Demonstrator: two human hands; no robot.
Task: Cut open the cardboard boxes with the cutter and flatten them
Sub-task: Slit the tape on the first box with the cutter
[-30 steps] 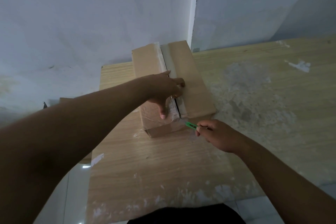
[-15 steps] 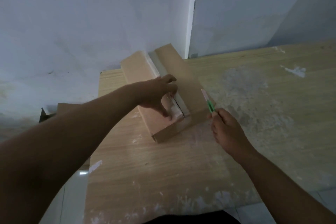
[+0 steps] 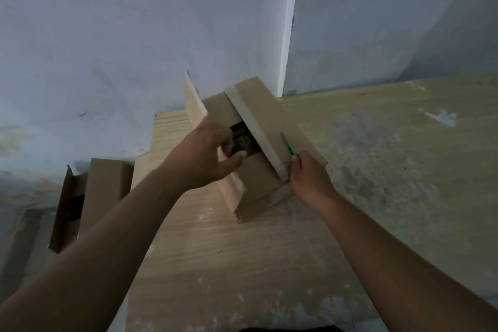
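The brown cardboard box (image 3: pixel 258 183) sits tilted on the surface (image 3: pixel 242 264), left flap (image 3: pixel 195 100) raised, dark gap open beside its pale tape strip (image 3: pixel 256 127). The green cutter (image 3: pixel 289 148) lies against its right flap (image 3: pixel 269 100).

A: What is lost inside the box (image 3: pixel 258 180)?

B: Its contents are seen only as a dark, blurred patch, and nothing can be named. The fingertips of the left hand (image 3: pixel 204 153) are hidden in that gap.

A: And the cutter (image 3: pixel 290 149)?

B: Its handle is covered by the right hand (image 3: pixel 310 178), and the blade is smeared. The left arm (image 3: pixel 121 237) and right arm (image 3: pixel 377 245) are cut off by the lower edge. The second box (image 3: pixel 102 191) is partly covered by the left arm.
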